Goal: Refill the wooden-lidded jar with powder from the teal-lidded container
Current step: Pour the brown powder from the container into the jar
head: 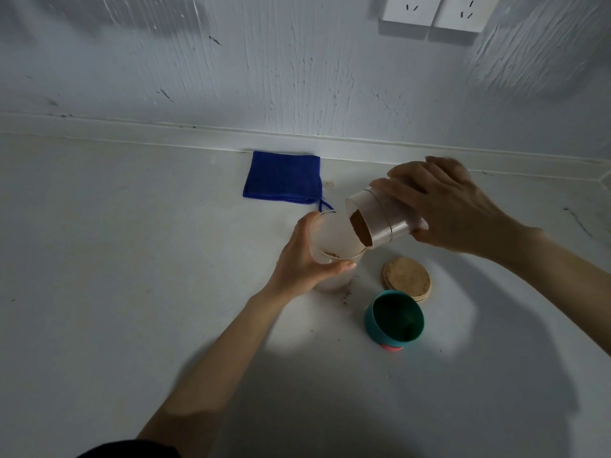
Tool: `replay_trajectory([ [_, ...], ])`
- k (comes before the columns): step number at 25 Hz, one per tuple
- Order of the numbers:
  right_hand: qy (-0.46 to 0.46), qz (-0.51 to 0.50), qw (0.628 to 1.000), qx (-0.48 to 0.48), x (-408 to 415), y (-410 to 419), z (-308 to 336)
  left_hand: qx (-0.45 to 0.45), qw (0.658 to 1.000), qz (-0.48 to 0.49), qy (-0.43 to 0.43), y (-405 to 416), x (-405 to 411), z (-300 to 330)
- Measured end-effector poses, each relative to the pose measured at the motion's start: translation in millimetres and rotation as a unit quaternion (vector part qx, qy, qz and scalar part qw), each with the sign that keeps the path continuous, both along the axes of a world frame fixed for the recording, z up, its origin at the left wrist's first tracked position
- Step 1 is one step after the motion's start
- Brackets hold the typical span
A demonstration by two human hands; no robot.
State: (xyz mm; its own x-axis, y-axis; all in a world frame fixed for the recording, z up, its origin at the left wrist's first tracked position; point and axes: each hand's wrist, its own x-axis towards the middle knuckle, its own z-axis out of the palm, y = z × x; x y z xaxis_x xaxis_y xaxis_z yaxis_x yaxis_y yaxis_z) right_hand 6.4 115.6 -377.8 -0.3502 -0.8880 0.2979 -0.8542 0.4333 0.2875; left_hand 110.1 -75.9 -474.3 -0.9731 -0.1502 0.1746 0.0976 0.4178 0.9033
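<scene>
Only the head view here, looking down at a white counter against a wall.

The left hand wraps around the jar, thumb on the near side and fingers round the far side, just under the rim. The jar stands upright on the counter with its mouth up, so I'd say that hand is there purely to keep it from sliding or tipping while stuff goes in. There's only a thin smear of brown at the bottom, so it looks like the refill has barely got going.

The right hand clamps the container from above, fingers curled over its back end. It's tipped well over, nearly on its side, long axis running from upper right down to lower left, mouth aimed down-left with its lower lip right at the jar's right rim. The powder sits banked up at that mouth, right on the lip (that tilt is what gets it to slide out, I guess).

Both lids are parked on the counter to the near right of the jar, out of the pouring path: the wooden lid lies flat, and the teal lid sits just in front of it, hollow side up. A few brown specks lie on the counter nearby, and a folded blue cloth is back by the wall, probably for wiping those up.
</scene>
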Motion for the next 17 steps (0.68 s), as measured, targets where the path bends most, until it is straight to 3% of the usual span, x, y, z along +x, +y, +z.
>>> replay_trajectory([
  [17, 0.011, 0.004, 1.0, 0.003, -1.9, -3.5, -2.7, -0.015, 1.0, 0.004, -0.001, -0.9, 0.2, 0.8],
])
